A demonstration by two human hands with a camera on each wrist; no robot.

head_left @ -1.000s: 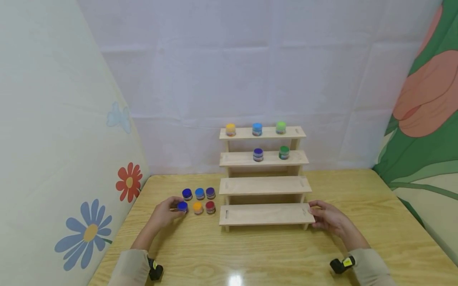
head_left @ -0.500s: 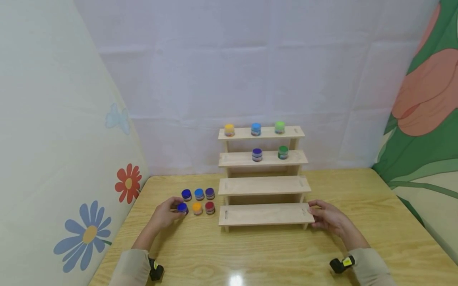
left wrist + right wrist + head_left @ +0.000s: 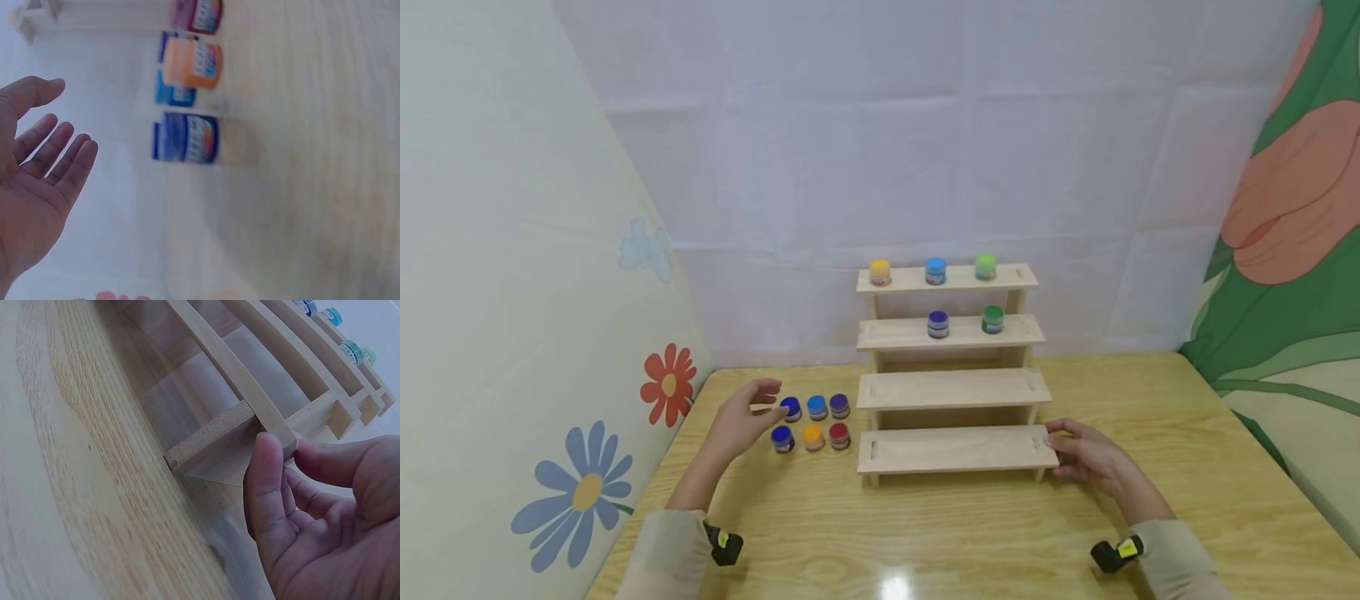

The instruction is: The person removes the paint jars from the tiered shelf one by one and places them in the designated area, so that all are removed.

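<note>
two hands are at work, well apart from each other. the left hand (image 3: 743,421), lower left of centre in the head view, holds nothing: its fingers are loosely extended and the thumb stands away from them. the right hand (image 3: 1093,462), lower right, pinches the end of the bottom shelf (image 3: 955,450) between thumb and fingers.

by the left hand, six jars stand in two rows on the table (image 3: 850,533): a back blue jar (image 3: 791,409), a light blue jar (image 3: 817,407) and a purple jar (image 3: 839,406); nearer, a front blue jar (image 3: 782,438), an orange jar (image 3: 813,437) and a red jar (image 3: 839,436). at centre right, the wooden stand (image 3: 955,389) bears five more jars on its upper two shelves.

for a sound grip on a jar here, it seems best to come down from above and pinch the sides below the lid, since the neighbours stand close and could be knocked. a light right-hand hold should steady the stand without tilting it.

from the head view, the left thumb overlaps the back blue jar, and touching cannot be judged; the left wrist view shows the palm empty, and the jars' labels (image 3: 200,139) too. only the right wrist view shows the pinch close up, with the support (image 3: 215,434) beneath that shelf.
</note>
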